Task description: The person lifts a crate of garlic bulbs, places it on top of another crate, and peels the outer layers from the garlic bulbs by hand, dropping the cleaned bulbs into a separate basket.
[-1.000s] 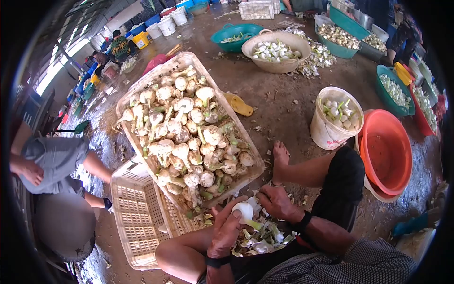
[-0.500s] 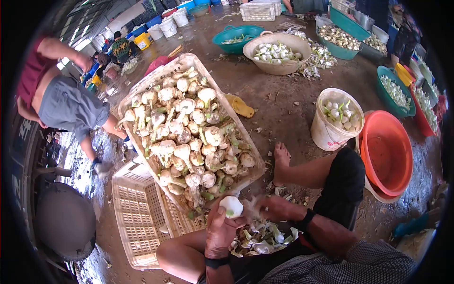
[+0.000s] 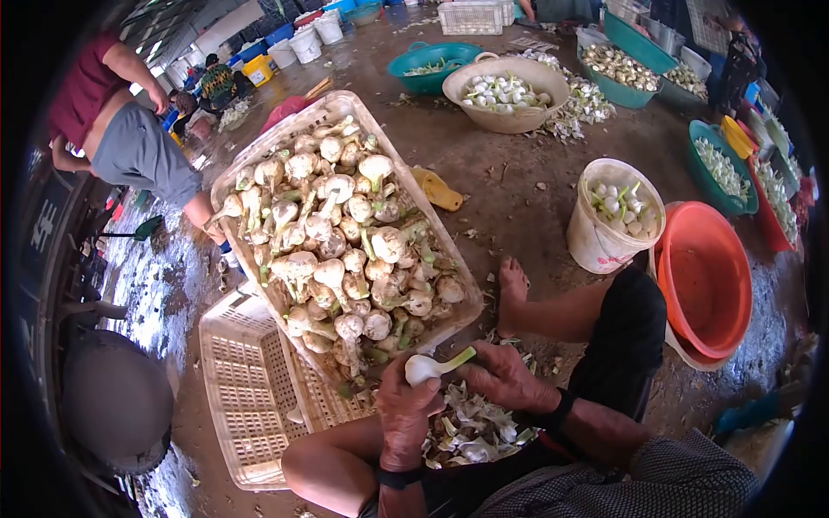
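A peeled white garlic bulb [image 3: 421, 369] with a green stem is gripped in my left hand [image 3: 404, 413], its stem slanting up to the right. My right hand [image 3: 509, 377] has its fingers curled at the stem's tip, closed on that end of the bulb. Just beyond my hands a cream plastic crate [image 3: 442, 226] is heaped with unpeeled, soil-marked garlic bulbs [image 3: 331, 274]. Below and between my hands lies a pile of stripped garlic skins [image 3: 479, 436]. To the right of my bare foot, a white bucket [image 3: 596, 246] holds peeled garlic with green stems.
An orange basin [image 3: 710, 289] stands right of the bucket. Under the full crate is another cream crate [image 3: 237, 380]. A tan basin [image 3: 505, 119] of peeled garlic and a green basin [image 3: 436, 82] lie ahead. A yellow slipper [image 3: 440, 192] sits on the floor. A person [image 3: 138, 138] stands at left.
The bulb in my left hand has turned, so its stem now shows. My right hand, blurred before, has come to the stem's tip. The person at left has shifted.
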Available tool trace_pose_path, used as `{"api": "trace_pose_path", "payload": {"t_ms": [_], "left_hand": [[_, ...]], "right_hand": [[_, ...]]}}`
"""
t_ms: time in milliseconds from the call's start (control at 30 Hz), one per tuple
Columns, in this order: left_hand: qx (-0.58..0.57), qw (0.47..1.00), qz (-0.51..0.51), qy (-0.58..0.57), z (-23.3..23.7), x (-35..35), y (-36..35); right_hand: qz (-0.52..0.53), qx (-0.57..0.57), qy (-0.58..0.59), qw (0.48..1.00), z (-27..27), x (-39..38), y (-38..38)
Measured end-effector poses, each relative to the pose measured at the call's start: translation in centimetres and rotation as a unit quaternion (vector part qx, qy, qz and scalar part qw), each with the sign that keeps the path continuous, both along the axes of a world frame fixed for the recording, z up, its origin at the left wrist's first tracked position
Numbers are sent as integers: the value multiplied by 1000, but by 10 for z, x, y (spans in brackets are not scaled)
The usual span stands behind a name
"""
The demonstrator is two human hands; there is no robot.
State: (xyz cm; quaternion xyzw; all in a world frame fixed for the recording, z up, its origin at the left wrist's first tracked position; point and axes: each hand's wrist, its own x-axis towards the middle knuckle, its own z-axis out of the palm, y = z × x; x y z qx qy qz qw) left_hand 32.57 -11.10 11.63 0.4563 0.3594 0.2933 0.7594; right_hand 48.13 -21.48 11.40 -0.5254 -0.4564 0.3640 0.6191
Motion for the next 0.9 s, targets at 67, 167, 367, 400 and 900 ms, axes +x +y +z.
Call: {"api": "trace_pose_path", "payload": {"t_ms": [67,167,367,400,900], "left_hand": [[1,1000,-2,13,-2,0,-1],[21,998,-26,51,-11,0,0],[34,996,-42,68,-8,3,-5],[21,997,-48,62,-8,2,-5],[-42,989,-119,72,-14,-4,-2]], "right_hand": [[-21,10,-9,1000,-3,2,-1],[-8,-10,-42,999,-12,6,-6],[-32,-45,17,998,-17,6,-7],[-22,-54,96,994,-19,4,-7],[-15,-31,166,985,-17,11,-13]]}}
